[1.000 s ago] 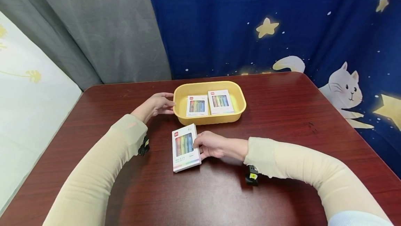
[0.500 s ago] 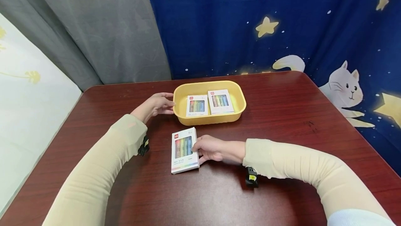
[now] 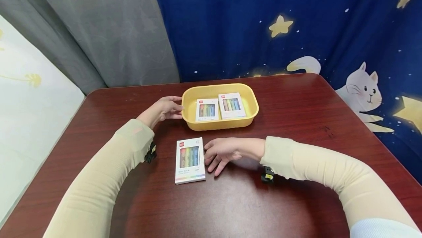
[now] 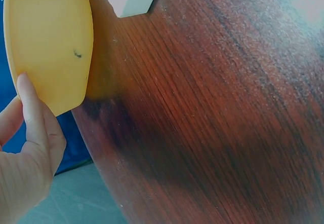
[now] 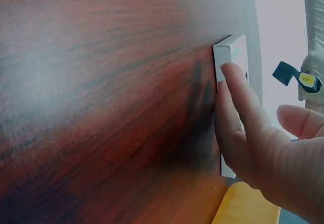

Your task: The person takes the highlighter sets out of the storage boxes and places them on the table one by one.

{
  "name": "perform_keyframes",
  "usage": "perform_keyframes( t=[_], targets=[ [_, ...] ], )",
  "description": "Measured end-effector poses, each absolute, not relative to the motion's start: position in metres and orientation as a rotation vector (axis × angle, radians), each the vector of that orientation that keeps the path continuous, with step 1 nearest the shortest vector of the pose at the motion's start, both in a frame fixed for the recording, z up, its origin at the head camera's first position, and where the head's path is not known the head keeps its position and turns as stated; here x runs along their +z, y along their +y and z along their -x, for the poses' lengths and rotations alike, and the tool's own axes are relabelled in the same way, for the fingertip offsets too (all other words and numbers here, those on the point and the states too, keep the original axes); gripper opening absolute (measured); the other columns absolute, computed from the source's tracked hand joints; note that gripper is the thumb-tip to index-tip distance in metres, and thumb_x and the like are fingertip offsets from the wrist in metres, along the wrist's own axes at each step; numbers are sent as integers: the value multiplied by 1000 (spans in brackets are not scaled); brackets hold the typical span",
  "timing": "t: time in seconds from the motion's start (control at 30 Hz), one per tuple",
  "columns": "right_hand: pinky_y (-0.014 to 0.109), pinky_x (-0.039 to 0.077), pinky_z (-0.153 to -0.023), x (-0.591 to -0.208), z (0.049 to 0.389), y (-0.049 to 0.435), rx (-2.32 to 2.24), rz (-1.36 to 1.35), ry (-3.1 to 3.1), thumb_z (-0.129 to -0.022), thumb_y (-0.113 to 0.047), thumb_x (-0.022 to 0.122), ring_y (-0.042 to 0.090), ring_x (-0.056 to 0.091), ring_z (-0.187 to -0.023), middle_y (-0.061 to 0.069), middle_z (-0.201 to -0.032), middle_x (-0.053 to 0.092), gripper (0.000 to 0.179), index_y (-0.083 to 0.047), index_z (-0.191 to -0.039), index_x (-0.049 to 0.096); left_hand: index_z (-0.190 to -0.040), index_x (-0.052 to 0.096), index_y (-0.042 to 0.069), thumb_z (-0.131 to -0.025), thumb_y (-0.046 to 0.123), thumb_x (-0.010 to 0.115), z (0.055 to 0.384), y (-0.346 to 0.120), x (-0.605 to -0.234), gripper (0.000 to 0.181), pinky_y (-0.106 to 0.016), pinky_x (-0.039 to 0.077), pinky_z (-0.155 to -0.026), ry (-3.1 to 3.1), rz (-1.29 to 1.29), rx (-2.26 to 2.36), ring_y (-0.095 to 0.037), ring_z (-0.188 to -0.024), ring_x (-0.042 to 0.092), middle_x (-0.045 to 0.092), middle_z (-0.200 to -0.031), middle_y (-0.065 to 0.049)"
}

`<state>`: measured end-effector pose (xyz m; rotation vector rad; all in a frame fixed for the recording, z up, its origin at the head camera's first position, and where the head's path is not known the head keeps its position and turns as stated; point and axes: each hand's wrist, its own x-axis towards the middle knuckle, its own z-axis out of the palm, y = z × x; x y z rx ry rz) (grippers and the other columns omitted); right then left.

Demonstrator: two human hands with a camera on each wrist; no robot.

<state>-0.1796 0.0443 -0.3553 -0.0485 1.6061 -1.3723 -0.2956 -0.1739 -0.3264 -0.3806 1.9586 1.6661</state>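
Observation:
A white box of coloured crayon-like sticks [image 3: 189,161], with a clear window, lies flat on the table in front of the yellow basket. Right beside its right edge, my right hand [image 3: 225,150] is spread with loose fingers and holds nothing. In the right wrist view, those fingers lie along the side of the box [image 5: 223,57]; contact is hard to tell. My left hand [image 3: 166,108] touches the left end of the yellow basket [image 3: 227,124] with its fingertips, also visible in the left wrist view. Two similar boxes, one left [image 3: 207,110] and one right [image 3: 232,105], lie inside the basket.
The dark red wooden table [image 3: 296,121] reaches back to a grey curtain [image 3: 125,29] and a blue starry curtain [image 3: 230,22]. A white panel [image 3: 29,121] borders its left side. Black wrist devices hang under both sleeves.
My right hand has let go of the box, which now lies flat slightly further left and nearer me. Its fingers have spread. The left hand and the basket stay put.

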Motion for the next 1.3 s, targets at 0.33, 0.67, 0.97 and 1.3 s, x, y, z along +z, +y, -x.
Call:
perform_keyframes(
  t=[0.33, 0.67, 0.97, 1.3],
  targets=[
    [48, 55, -69, -351, 184, 49, -1334, 71, 1656, -85, -1, 49, 34, 60, -87, 24, -105, 54, 58, 3, -137, 23, -145, 25, 12, -90, -2, 50, 296, -175, -326, 62, -24, 57, -62, 1951, 368, 1674, -14, -68, 62, 48, -106, -13],
    [45, 55, -75, -318, 197, 60, -1353, 178, 1640, -90, -4, 44, 38, 57, -101, 31, -118, 49, 55, 2, -139, 21, -144, 26, 13, -91, -2, 50, 295, -176, -326, 61, -24, 57, -60, 1938, 391, 1681, -14, -67, 62, 48, -109, -14],
    [43, 55, -77, -286, 209, 68, -1355, 216, 1639, -92, -8, 44, 43, 46, -117, 31, -132, 40, 57, -2, -142, 17, -144, 28, 13, -90, -1, 51, 296, -175, -326, 61, -24, 57, -62, 1957, 387, 1666, -13, -65, 60, 48, -105, -12],
    [44, 54, -81, -255, 232, 68, -1390, 241, 1678, -94, -11, 42, 42, 45, -119, 28, -135, 37, 51, -3, -141, 22, -144, 27, 14, -90, -1, 51, 294, -175, -326, 61, -24, 57, -60, 1933, 407, 1684, -14, -66, 62, 49, -107, -13]
  ],
)
